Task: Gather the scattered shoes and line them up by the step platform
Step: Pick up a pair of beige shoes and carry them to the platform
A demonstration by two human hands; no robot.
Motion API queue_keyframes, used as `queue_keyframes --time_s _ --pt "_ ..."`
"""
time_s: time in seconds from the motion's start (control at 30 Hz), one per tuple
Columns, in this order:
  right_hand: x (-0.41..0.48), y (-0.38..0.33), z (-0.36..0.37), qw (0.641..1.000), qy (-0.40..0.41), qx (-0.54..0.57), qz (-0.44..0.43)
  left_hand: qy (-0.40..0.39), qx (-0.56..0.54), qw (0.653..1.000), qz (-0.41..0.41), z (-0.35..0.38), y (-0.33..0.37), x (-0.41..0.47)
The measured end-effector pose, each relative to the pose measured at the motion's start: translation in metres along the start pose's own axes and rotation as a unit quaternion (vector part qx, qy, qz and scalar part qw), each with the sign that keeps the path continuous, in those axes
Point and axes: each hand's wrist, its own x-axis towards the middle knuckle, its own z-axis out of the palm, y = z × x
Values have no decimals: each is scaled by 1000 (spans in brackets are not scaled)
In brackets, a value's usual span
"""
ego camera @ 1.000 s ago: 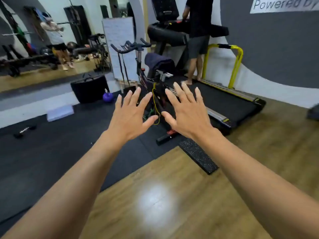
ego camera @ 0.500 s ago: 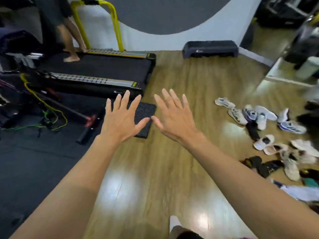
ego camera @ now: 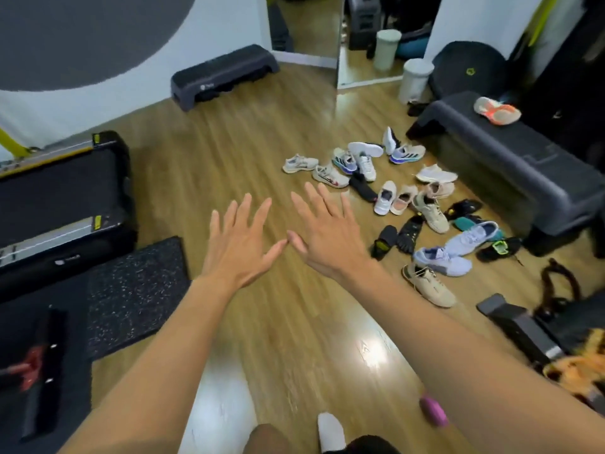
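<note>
The left hand [ego camera: 240, 245] and right hand [ego camera: 327, 239] hold nothing. They stretch flat above the wooden floor [ego camera: 255, 142], fingers straight and spread, thumb tips almost meeting. The scattered shoes [ego camera: 429, 213], white, beige, lilac, black and pink, some tipped sideways, lie jumbled at two o'clock from the hands. The dark step platform [ego camera: 510, 165] stands just beside them, at their three o'clock, with an orange-and-white shoe [ego camera: 496, 111] on top.
</note>
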Motion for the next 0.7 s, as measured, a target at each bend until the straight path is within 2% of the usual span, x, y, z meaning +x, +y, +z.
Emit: queue_keyframes --time_s 0.23,0.47,0.7 --pt "36 71 28 990 -25 -18 140 -33 10 992 125 36 31 122" --pt "72 116 51 958 -45 -33 280 -57 24 965 254 56 42 232" --pt "100 165 71 927 -49 -32 371 -96 31 940 325 89 78 321"
